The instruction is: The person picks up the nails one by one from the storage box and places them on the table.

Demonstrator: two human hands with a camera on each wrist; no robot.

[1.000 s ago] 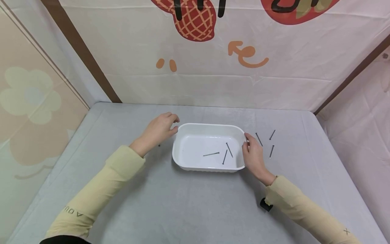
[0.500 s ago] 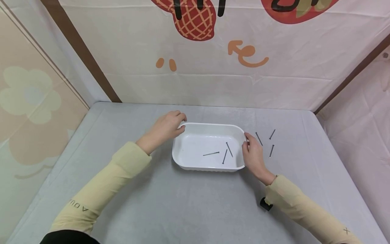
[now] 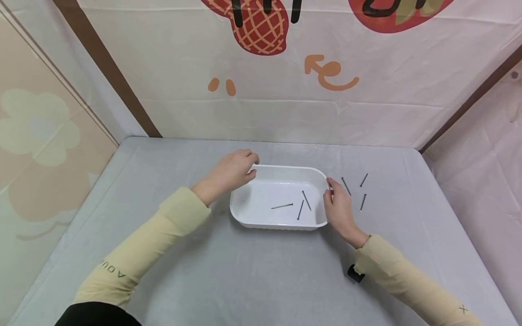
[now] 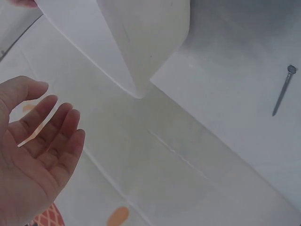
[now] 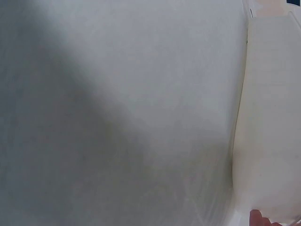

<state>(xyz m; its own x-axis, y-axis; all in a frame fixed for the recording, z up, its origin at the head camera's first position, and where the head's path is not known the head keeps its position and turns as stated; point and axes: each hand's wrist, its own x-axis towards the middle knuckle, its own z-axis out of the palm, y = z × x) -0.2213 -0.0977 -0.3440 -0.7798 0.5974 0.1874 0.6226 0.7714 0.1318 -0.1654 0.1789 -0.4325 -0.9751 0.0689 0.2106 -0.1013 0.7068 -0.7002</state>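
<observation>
Nails (image 3: 282, 206) in tray (image 3: 252, 206) ("X" (image 3: 463, 309) on sleeve (image 3: 412, 278))

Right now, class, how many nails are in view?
7: three nails in the white tray, three on the table to its right, one to its left; more may be hidden.

In the head view, the left hand (image 3: 228, 173) covers the far left corner of the white tray (image 3: 250, 201), and the left arm (image 3: 163, 226) hides a nail (image 4: 284, 92) lying left of it. The right hand (image 3: 340, 208) masks part of the tray's right rim; the right wrist view's bottom edge cuts it to a few fingertips by the tray. Beyond the tray, the top edge crops a red print (image 3: 263, 34). A black object (image 3: 355, 273), right and nearer than the tray, is too dark to identify.
</observation>
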